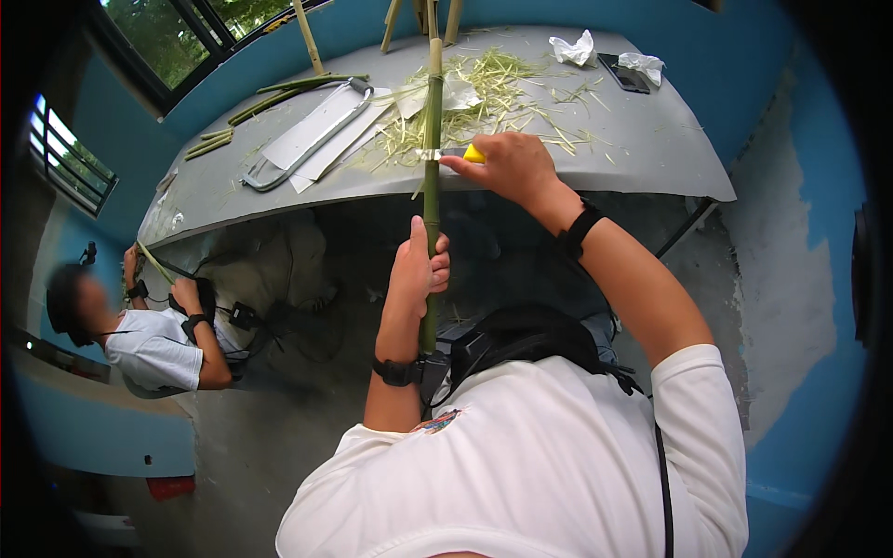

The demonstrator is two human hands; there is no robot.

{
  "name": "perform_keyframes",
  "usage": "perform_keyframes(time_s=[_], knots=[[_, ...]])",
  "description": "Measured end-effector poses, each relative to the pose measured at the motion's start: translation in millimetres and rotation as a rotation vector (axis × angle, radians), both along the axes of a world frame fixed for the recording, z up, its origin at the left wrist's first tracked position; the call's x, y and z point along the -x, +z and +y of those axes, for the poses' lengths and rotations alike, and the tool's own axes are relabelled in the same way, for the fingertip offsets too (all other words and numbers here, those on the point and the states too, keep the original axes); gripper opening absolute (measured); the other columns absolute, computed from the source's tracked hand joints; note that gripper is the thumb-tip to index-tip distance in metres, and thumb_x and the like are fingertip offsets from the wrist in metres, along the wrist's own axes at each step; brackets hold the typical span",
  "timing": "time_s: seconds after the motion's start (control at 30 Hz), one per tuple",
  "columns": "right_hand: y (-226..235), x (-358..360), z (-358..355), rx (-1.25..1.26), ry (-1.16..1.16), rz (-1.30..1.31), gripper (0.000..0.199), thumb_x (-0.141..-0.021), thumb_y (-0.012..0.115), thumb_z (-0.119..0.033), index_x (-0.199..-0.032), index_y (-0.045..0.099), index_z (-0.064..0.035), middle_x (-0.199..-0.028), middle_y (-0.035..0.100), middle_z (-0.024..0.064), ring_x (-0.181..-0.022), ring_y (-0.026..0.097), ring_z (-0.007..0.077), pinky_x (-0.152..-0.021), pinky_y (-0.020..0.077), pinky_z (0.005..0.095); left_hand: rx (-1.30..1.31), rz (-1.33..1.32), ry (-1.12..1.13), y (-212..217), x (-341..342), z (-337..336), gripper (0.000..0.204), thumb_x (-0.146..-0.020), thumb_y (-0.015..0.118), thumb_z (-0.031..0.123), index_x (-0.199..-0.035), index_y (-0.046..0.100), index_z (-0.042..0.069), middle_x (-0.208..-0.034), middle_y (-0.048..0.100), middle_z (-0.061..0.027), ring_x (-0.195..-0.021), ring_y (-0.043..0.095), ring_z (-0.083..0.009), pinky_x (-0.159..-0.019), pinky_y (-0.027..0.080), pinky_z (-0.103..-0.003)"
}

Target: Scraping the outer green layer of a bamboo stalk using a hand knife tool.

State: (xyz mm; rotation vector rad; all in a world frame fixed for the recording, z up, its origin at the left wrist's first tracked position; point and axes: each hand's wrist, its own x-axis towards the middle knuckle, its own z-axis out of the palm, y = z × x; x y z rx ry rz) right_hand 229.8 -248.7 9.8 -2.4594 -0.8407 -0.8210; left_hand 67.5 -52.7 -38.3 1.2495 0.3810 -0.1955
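Green shavings (484,88), hacksaw (307,139), paper sheets (321,130) around gripped bamboo stalk (432,121).

The bamboo stalk (432,121) I hold is long, green and thin, running upright from my lap past the table edge; the knife (462,154) I hold has a yellow handle, its blade laid crosswise against the stalk near the middle.

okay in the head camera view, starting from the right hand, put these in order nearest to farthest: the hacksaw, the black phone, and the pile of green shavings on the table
From the right hand, holding a yellow-handled knife against the green stalk:
1. Pile of green shavings, just beyond the hand, mid-table.
2. Black phone, far right corner of the grey table.
3. Hacksaw, off to the left, beside paper sheets.
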Motion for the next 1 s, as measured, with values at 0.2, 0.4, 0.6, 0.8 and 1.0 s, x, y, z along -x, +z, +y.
perform_keyframes(time_s=[0.2, 0.4, 0.6, 0.8, 1.0], knots=[[2.6, -2.9, -2.9, -0.049, -0.048, -0.032, 0.078, -0.105, 0.066, -0.077, -0.071, 0.072, -0.0073, -0.065, 0.070, 0.0181, -0.064, 0.076, 0.0425, -0.059, 0.0608, 0.0510, 0.052, 0.051, -0.033, -11.3, 45.0, 8.0, 0.063, -0.120, 0.042, 0.072, -0.092, 0.052, 0.016, -0.065, 0.034, 0.0101, -0.048, 0.032, -0.0030, -0.044, 0.025, -0.023], [3.7, 2.9, -0.7, -0.062, -0.036, 0.011, 0.079, -0.105, 0.067, -0.077, -0.068, 0.066, -0.0068, -0.064, 0.068, 0.0188, -0.062, 0.074, 0.0427, -0.058, 0.0595, 0.0516, 0.027, 0.045, -0.037, -25.0, 62.0, 21.5, 0.066, -0.120, 0.041, 0.073, -0.094, 0.054, 0.014, -0.066, 0.038, 0.0092, -0.049, 0.033, -0.0024, -0.045, 0.025, -0.023], [0.5, 1.2, -4.5, -0.067, 0.035, -0.019, 0.079, -0.105, 0.067, -0.078, -0.068, 0.065, -0.0075, -0.063, 0.066, 0.0180, -0.063, 0.072, 0.0430, -0.060, 0.0580, 0.0527, 0.020, 0.030, -0.015, -26.5, 50.4, 20.9, 0.067, -0.119, 0.041, 0.074, -0.096, 0.056, 0.014, -0.066, 0.039, 0.0091, -0.049, 0.033, -0.0027, -0.046, 0.025, -0.023], [0.3, 1.7, -6.8, -0.071, 0.066, 0.027, 0.078, -0.103, 0.069, -0.078, -0.069, 0.067, -0.0078, -0.065, 0.068, 0.0167, -0.065, 0.073, 0.0416, -0.062, 0.0579, 0.0521, -0.003, -0.034, -0.014, -10.9, 8.4, 15.6, 0.065, -0.120, 0.041, 0.072, -0.095, 0.056, 0.014, -0.067, 0.038, 0.0092, -0.050, 0.033, -0.0025, -0.045, 0.025, -0.022], [-2.2, -2.8, -7.8, -0.058, 0.085, 0.002, 0.078, -0.103, 0.069, -0.079, -0.069, 0.069, -0.0083, -0.066, 0.069, 0.0173, -0.066, 0.074, 0.0413, -0.063, 0.0588, 0.0522, -0.032, -0.053, -0.018, -5.2, -11.2, 3.5, 0.065, -0.121, 0.040, 0.072, -0.094, 0.056, 0.014, -0.068, 0.038, 0.0088, -0.050, 0.033, -0.0029, -0.046, 0.024, -0.023]])
